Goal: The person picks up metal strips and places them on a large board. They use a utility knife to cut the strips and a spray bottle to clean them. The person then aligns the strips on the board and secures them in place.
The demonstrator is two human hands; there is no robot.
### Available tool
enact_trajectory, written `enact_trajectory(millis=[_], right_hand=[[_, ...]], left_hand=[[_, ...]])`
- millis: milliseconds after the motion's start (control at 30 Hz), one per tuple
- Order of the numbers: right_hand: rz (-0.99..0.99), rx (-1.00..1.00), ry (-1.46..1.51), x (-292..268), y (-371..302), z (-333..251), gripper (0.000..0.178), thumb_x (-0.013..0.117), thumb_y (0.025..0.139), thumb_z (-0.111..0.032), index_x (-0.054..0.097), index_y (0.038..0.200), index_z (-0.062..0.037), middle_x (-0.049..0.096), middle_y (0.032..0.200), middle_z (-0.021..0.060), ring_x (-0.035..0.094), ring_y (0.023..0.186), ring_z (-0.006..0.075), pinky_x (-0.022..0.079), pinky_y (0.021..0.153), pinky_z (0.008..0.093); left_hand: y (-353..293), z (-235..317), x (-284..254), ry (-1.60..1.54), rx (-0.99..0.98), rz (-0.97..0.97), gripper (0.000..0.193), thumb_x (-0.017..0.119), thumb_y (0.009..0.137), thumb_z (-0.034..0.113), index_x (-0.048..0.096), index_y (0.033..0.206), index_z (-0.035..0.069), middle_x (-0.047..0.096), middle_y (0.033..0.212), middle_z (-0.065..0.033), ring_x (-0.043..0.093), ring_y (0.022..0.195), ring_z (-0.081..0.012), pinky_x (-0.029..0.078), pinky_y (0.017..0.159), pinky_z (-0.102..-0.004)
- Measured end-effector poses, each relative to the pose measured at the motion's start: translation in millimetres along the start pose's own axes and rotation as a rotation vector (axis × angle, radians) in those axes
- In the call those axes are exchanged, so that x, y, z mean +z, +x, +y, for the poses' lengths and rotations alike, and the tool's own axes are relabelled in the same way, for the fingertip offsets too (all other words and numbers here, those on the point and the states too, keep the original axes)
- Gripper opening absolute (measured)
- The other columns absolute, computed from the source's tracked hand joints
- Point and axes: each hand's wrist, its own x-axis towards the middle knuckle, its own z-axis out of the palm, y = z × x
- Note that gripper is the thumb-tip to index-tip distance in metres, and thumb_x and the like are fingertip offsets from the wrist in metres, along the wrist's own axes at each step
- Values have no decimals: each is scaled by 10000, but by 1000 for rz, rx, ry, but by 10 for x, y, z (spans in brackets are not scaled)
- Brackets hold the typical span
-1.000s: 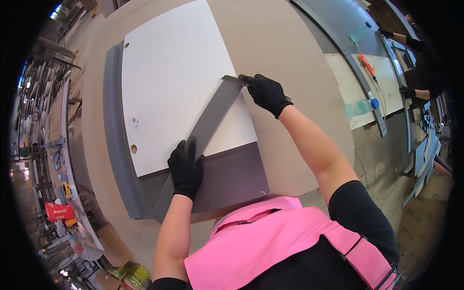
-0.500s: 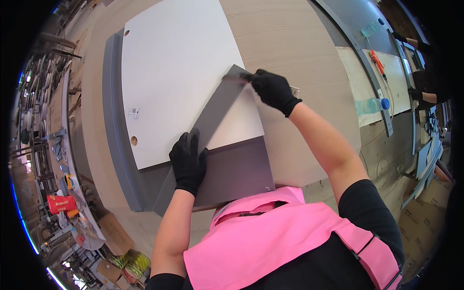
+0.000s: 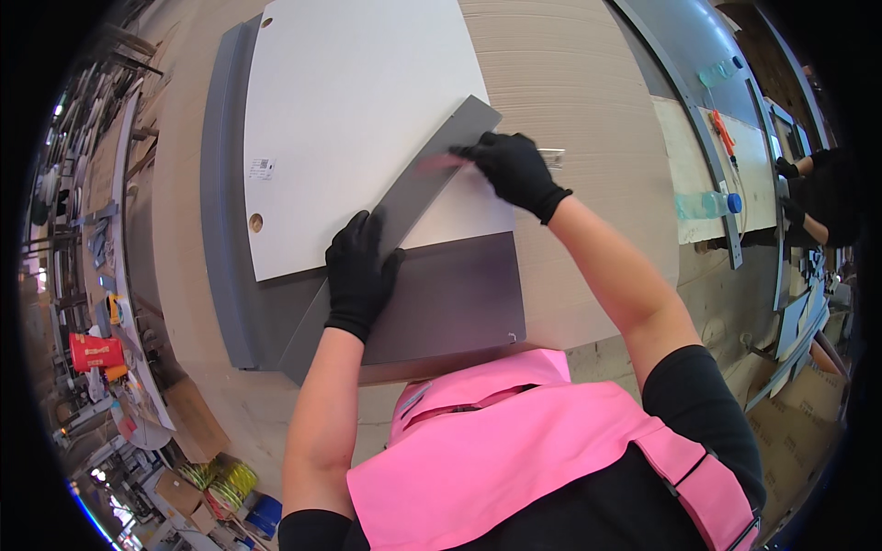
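Note:
A long dark grey strip panel (image 3: 434, 163) lies at a slant over a white board (image 3: 358, 110) and a dark grey panel (image 3: 450, 298). My left hand (image 3: 361, 275), in a black glove, is closed around the strip's lower part. In its black glove, my right hand (image 3: 519, 173) grips a slim tool (image 3: 553, 158) at the strip's upper part. The tool's pinkish front end is smeared by motion over the strip's face; a pale end sticks out behind the hand. Its exact kind cannot be made out. A long grey side piece (image 3: 225, 202) runs along the boards' left.
Brown cardboard (image 3: 588, 184) covers the work surface. To the right are an orange power screwdriver (image 3: 722, 133), a clear bottle with a blue cap (image 3: 707, 204), and another person's gloved hands (image 3: 788, 170). A red container (image 3: 96, 352) stands among clutter at left.
The view has shifted, so the boards sit higher in it. My right hand, with the tool, has moved down along the strip from near its top end. My left hand keeps its hold.

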Motion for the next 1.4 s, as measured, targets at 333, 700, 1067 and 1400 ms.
enact_trajectory(millis=[333,700,1067,1400], right_hand=[[80,21,198,85,-58,-151,393,606,842,-17,702,1167,-215,688,901,91,654,757,278,525,694,364],[-70,-49,71,223,-239,-1017,376,556,872,-87,703,1154,-288,630,835,49,620,741,254,462,750,378],[-131,-154,160,293,-478,-1594,406,571,825,-77,696,1157,-275,653,921,48,629,830,255,453,788,394],[-82,-294,156,654,-883,-2460,412,563,836,-107,684,1172,-312,627,925,63,588,855,256,434,789,393]], left_hand=[[-1739,-1074,-772,-381,-610,-157,342,647,915,295,659,1054,-17,665,939,-143,643,896,-242,495,824,-338],[-955,-590,-610,-675,-627,-364,352,581,966,323,667,1002,-16,688,868,-112,606,792,-174,483,749,-322],[-748,-796,-694,-1072,-745,-643,380,597,949,367,704,966,3,666,807,-45,569,739,-113,467,700,-294],[-767,-922,-539,-1014,-679,-633,376,651,923,380,702,948,8,655,805,-18,561,698,-104,449,651,-272]])
